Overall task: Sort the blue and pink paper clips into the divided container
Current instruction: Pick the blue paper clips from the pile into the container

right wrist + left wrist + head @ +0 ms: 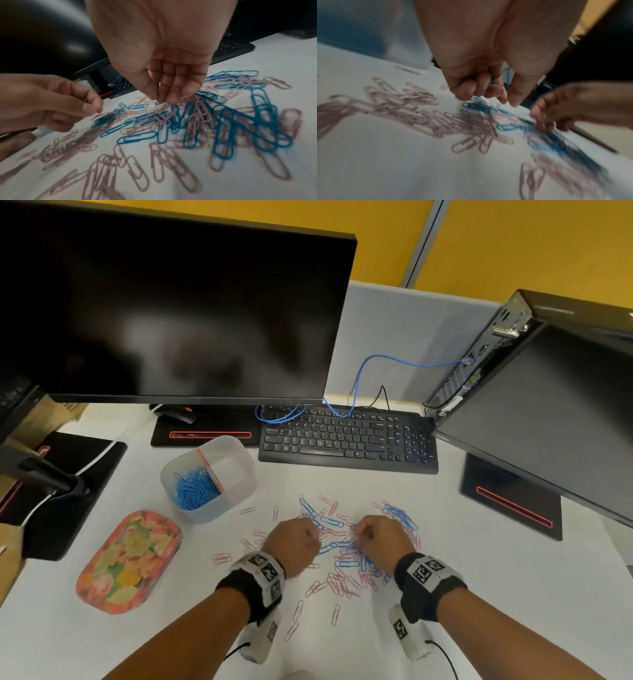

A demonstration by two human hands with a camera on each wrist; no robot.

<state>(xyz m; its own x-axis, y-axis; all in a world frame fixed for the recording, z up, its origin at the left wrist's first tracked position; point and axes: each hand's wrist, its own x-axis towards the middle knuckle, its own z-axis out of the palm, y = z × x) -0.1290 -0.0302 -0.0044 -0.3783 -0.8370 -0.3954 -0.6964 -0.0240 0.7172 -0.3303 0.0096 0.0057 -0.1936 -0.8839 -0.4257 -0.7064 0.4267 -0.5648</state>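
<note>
L fingers (494, 90) curled on blue clips (493, 79), R fingers (173, 86) loose, touching pink clips (195, 116)

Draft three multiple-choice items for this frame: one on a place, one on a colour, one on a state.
1. Where does the divided container stand?
A. left of the loose clips
B. on the keyboard
C. right of the clips

2. What colour are the clips in the container's filled compartment?
A. pink
B. blue
C. green

3. What is the left hand doing?
A. lying flat and empty
B. gripping the tray
C. holding blue clips in curled fingers

Key: 1 A, the head view shows it left; 2 B, a blue heap; 3 C, blue wire shows between its fingers.
</note>
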